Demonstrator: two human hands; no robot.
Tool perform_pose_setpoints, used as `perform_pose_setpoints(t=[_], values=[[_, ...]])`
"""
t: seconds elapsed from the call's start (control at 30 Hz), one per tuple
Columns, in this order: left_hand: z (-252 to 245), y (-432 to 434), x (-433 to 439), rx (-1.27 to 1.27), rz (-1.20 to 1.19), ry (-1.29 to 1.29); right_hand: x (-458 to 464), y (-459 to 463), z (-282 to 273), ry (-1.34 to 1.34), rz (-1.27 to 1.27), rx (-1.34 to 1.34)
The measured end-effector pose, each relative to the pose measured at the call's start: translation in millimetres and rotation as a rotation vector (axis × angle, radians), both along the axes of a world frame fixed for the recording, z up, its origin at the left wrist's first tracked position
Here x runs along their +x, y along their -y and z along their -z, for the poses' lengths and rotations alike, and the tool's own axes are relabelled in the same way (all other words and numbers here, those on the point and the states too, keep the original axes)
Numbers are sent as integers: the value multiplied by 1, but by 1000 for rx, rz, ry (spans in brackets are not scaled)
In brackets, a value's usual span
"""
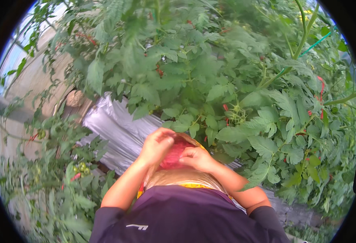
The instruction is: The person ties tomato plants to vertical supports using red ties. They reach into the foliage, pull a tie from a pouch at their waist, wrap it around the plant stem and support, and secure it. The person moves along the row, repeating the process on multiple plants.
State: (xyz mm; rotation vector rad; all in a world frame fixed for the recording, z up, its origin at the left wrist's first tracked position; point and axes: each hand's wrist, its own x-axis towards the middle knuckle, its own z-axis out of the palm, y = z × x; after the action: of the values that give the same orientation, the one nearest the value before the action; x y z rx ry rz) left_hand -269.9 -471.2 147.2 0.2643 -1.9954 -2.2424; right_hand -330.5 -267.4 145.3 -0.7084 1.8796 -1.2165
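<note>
At my waist hangs an open bag [182, 176] with a tan inner face and some yellow and red on its outside. A mass of red stringy material [175, 153] lies inside it. My left hand [159, 145] is at the left side of the bag's mouth, fingers curled towards the thumb. Over the right part of the red material, my right hand [197, 158] has its thumb and fingers brought together. Whether either hand grips a strand is too blurred to tell. Leafy tomato plants [181, 91] stand right in front of both hands.
Silver plastic mulch film [120, 130] covers the bed. Red ties [159, 71] hang among the stems. Green tomatoes [81, 168] grow at left, near a brown lump [75, 98]. A green string [317, 44] runs along a thick stem [302, 42] at upper right.
</note>
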Motion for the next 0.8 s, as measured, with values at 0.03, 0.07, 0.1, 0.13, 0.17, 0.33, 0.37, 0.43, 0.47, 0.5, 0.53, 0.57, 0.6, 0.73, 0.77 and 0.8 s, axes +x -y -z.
perform_pose_setpoints(t=[0.03,0.07,0.1,0.13,0.17,0.33,0.37,0.43,0.47,0.5,0.53,0.57,0.6,0.73,0.77,0.8], values=[[-1,10,-4,-86,148,-23,2,15,-9,-116,-27,1],[-2,21,-6,-164,300,-78,2,24,-18,-167,-49,-1],[-4,34,-10,-225,460,-99,4,38,-24,-217,7,-5],[-5,51,-12,-257,583,-8,4,47,-30,-150,82,-6],[-8,69,-13,-283,709,127,2,54,-34,-92,136,-27],[-5,137,-29,-109,899,220,-10,49,-61,19,247,28],[-4,146,-33,-65,927,235,-11,42,-69,162,284,23],[0,157,-44,4,954,274,-10,31,-87,335,507,9],[2,160,-50,27,951,299,-6,28,-96,319,696,33],[3,160,-55,8,946,382,-8,29,-101,197,787,105],[4,159,-59,-17,886,410,-9,32,-106,-345,647,208],[6,156,-64,-68,853,350,-13,37,-109,-872,501,365],[7,152,-68,-142,824,348,-19,41,-111,-986,485,350],[6,130,-80,-216,742,228,-52,29,-113,-1120,650,305],[4,121,-83,-264,715,62,-59,17,-113,-1056,739,302],[1,112,-87,-286,691,-20,-66,3,-114,-826,910,318]])
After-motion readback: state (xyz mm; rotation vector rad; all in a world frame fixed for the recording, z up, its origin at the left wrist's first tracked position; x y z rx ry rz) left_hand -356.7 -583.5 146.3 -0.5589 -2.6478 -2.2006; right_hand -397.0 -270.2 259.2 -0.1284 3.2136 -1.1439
